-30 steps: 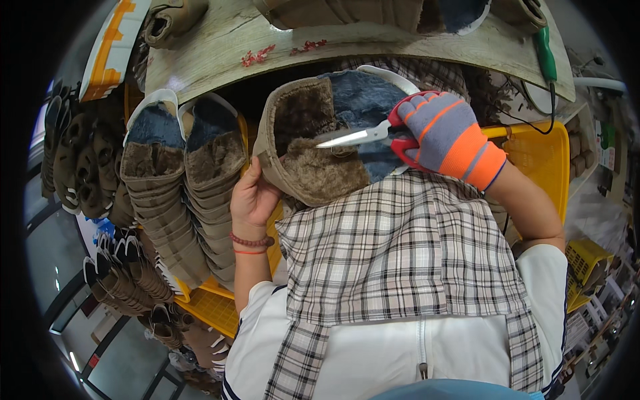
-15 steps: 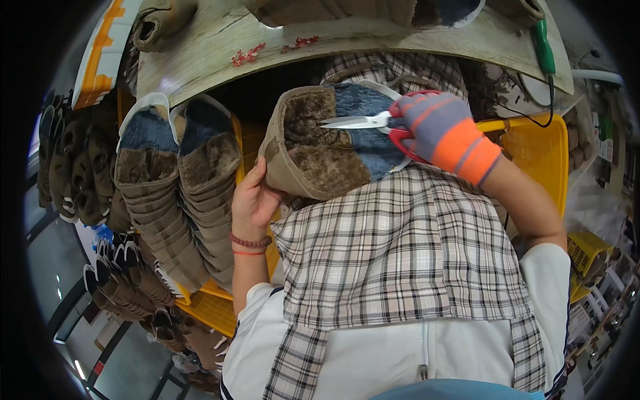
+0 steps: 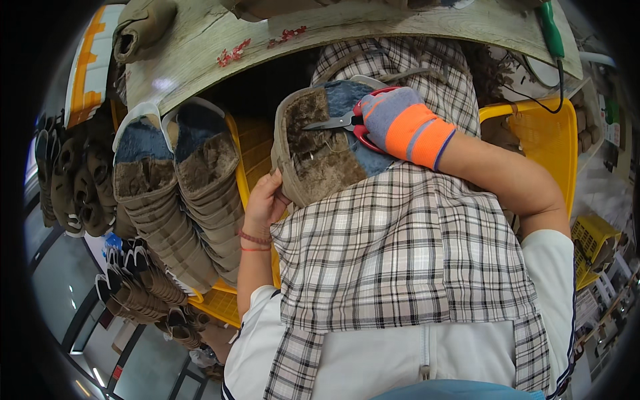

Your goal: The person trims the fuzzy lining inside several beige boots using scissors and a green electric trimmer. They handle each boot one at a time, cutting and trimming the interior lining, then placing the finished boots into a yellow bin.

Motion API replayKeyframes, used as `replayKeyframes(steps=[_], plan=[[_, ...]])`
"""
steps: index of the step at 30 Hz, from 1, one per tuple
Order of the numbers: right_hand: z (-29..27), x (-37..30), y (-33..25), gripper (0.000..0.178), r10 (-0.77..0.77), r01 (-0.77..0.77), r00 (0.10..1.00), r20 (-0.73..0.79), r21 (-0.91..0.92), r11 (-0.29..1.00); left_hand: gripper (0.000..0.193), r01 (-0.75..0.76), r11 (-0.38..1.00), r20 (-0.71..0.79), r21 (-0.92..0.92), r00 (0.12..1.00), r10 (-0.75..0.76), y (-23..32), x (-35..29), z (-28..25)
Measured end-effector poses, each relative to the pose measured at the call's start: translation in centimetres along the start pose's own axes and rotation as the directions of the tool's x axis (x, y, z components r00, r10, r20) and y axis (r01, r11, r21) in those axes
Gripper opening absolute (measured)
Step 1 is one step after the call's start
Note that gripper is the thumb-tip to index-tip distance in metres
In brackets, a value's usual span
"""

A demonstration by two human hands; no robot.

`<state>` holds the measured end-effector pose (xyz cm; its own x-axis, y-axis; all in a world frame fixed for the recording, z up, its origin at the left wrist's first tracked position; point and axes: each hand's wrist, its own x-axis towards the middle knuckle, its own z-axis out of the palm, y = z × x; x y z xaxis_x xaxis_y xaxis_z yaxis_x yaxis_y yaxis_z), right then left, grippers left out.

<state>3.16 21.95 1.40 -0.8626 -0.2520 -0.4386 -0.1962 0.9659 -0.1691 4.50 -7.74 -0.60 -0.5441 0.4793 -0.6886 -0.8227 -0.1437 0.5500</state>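
Lead: Where was the workpiece?
Inspector: The brown fleece-lined shoe (image 3: 333,175) lay just toward twelve o'clock of the view's centre, its opening facing up, blue lining toward one o'clock. The checked apron (image 3: 400,260) spread below it toward six.
Lead: Condition of the left grip?
Inspector: The bare left hand (image 3: 268,200) pinched the shoe's rim at its eight o'clock edge, thumb showing outside; the other fingers were partly hidden.
Lead: And the right?
Inspector: The gloved right hand (image 3: 408,127) was closed around the red handles of the scissors (image 3: 337,123). The blades pointed to nine o'clock over the brown lining, nearly together. I could not tell whether they touched it.
Lead: Surroundings?
Inspector: Two nested columns of similar shoes (image 3: 200,193) stood at nine o'clock, a yellow basket (image 3: 548,147) near three. A tabletop (image 3: 187,67) spanned eleven to one, and a green-handled tool (image 3: 550,30) hung at two.
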Motion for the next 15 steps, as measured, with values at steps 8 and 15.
replayKeyframes(steps=[8,15], plan=[[-0.6,-0.5,0.4,0.034,-0.015,0.019,0.998,-0.057,0.077,0.997,0.028,-0.066,0.997,0.069,0.032,0.996,0.064,-1.2,0.1,0.0],[-2.3,-2.7,3.1,0.031,-0.009,0.010,1.000,-0.022,0.073,0.997,0.026,-0.095,0.993,0.094,-0.067,0.990,0.101,-0.7,-0.2,0.0]])
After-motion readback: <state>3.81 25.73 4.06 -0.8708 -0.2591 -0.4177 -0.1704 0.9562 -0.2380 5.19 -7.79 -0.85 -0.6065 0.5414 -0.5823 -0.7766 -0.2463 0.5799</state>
